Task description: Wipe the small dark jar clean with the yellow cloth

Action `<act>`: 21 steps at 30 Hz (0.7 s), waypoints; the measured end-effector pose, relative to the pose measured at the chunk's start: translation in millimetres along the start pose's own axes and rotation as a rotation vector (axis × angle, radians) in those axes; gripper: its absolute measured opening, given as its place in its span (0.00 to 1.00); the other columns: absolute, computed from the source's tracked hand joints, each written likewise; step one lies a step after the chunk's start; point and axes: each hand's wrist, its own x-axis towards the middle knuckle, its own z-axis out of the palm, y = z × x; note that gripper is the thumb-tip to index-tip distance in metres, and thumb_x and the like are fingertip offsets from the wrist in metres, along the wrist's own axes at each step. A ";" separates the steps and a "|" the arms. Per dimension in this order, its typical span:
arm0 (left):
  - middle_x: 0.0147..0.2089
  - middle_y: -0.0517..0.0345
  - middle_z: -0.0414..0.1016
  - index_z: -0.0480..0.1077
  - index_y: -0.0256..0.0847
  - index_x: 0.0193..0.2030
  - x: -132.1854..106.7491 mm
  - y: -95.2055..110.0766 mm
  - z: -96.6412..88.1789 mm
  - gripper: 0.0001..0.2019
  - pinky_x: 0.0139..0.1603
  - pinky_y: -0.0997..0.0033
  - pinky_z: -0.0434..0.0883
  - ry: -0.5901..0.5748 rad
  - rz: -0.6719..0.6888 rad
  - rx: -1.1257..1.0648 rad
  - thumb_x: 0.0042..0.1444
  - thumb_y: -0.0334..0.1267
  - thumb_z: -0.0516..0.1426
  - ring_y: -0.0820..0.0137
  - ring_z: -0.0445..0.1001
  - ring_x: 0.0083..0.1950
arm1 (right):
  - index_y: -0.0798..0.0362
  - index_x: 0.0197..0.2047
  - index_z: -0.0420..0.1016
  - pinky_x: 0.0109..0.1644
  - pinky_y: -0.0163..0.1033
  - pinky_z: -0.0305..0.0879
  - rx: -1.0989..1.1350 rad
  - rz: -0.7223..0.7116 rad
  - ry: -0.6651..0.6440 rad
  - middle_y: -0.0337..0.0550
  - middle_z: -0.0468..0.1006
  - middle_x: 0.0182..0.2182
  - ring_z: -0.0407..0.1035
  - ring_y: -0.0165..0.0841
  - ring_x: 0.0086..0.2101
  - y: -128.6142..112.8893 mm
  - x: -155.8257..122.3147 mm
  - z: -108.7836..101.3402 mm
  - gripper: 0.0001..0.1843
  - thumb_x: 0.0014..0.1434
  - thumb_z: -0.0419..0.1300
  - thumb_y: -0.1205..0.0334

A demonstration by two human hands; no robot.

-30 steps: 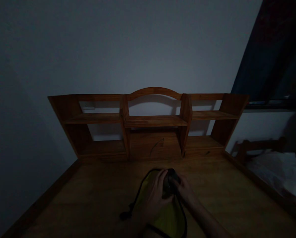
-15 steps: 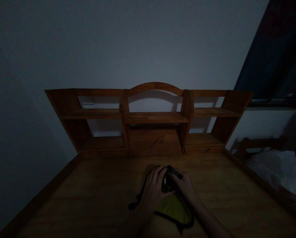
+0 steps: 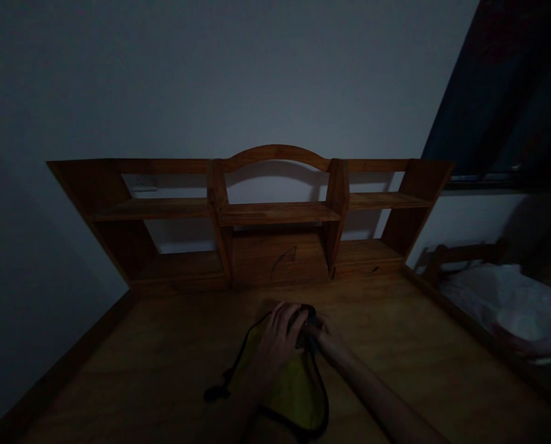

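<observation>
A small black object [image 3: 308, 312], partly glossy, is between my two hands; the dim light and my fingers hide its kind. My left hand [image 3: 278, 336] curls its fingers over the object's left side and top. From the right, my right hand [image 3: 324, 336] grips it with fingers bent, their tips partly hidden. Beneath my hands and left forearm lies a flat yellow-green fabric piece [image 3: 298, 394] with black edging. A black strap or buckle end [image 3: 216, 393] sticks out at its left.
The wooden desk [image 3: 174, 345] has raised side edges. Along its back stands a wooden shelf unit [image 3: 280, 213] with several compartments against a pale wall. A wall socket [image 3: 143, 182] shows behind the left shelf. White bedding [image 3: 511, 296] lies to the right, below a dark curtain [image 3: 483, 98].
The view has swung slightly right. My right hand has shifted its grip lower around the black object, and more of the fabric's left side shows.
</observation>
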 end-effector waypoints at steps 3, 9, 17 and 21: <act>0.64 0.45 0.59 0.48 0.43 0.67 2.8 -0.8 -1.5 0.44 0.65 0.43 0.57 -0.031 0.004 -0.042 0.46 0.34 0.66 0.52 0.53 0.68 | 0.53 0.41 0.78 0.48 0.42 0.66 -0.202 -0.153 0.018 0.42 0.80 0.37 0.71 0.41 0.41 -6.7 -1.0 -4.8 0.14 0.53 0.62 0.56; 0.67 0.45 0.55 0.42 0.42 0.69 7.5 3.6 -5.7 0.48 0.67 0.47 0.57 -0.086 -0.004 -0.123 0.46 0.35 0.66 0.55 0.52 0.69 | 0.52 0.46 0.78 0.45 0.43 0.67 -0.513 -0.282 0.080 0.43 0.80 0.38 0.73 0.42 0.39 -19.7 -5.3 -15.4 0.16 0.55 0.58 0.61; 0.63 0.47 0.61 0.49 0.45 0.66 5.2 8.4 -3.3 0.47 0.63 0.48 0.62 0.018 -0.133 -0.165 0.41 0.35 0.68 0.54 0.57 0.66 | 0.57 0.32 0.80 0.34 0.36 0.65 -0.270 -0.069 0.088 0.40 0.78 0.27 0.71 0.36 0.29 -13.1 3.8 -10.0 0.13 0.50 0.65 0.54; 0.61 0.48 0.61 0.52 0.45 0.64 4.9 5.7 2.5 0.43 0.61 0.49 0.63 0.075 -0.239 -0.217 0.41 0.32 0.66 0.55 0.62 0.62 | 0.58 0.37 0.79 0.38 0.38 0.66 -0.033 0.029 -0.002 0.43 0.79 0.32 0.72 0.37 0.32 -7.0 5.4 -2.7 0.20 0.50 0.65 0.48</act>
